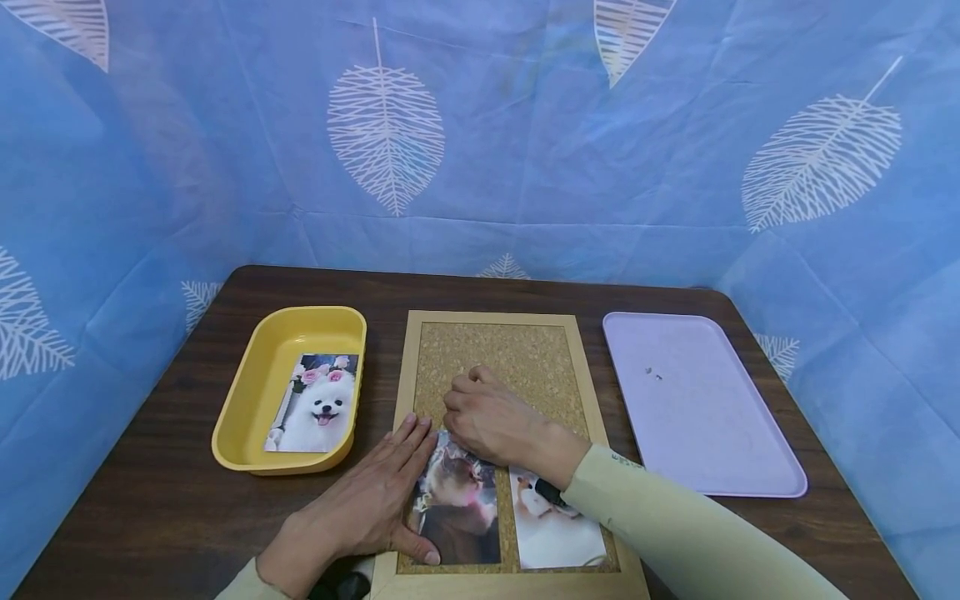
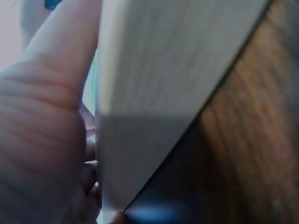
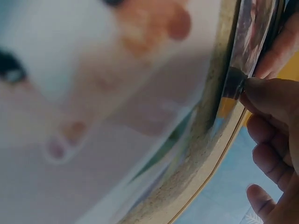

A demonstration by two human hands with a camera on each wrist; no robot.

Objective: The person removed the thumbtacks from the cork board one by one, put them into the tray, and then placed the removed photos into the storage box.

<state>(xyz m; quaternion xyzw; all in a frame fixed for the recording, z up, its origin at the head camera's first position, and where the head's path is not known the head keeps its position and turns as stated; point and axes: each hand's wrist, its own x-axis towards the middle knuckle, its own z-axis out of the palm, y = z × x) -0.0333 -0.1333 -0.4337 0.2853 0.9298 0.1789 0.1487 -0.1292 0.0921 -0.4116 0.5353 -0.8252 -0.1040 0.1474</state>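
Note:
In the head view my left hand (image 1: 367, 500) lies with fingers spread on the left side of a wood-framed corkboard (image 1: 502, 346). It covers the left edge of a dog photo (image 1: 461, 517). My right hand (image 1: 495, 421), fingers curled, is over the top edge of that photo. In the right wrist view its thumb (image 3: 268, 95) presses at the photo's edge; anything under the thumb tip is hidden. Right of it on the cork lies a second photo (image 1: 555, 537) of a white and orange animal, partly behind the right wrist. The left wrist view shows mostly palm and wooden frame (image 2: 149, 79).
A yellow tray (image 1: 247, 408) with a photo of a white dog (image 1: 322, 408) stands at left on the dark wooden table (image 1: 150, 500). At right lies a lilac tray (image 1: 712, 417) with a few tiny metallic pieces (image 1: 654, 374). A blue leaf-print cloth (image 1: 525, 150) hangs behind.

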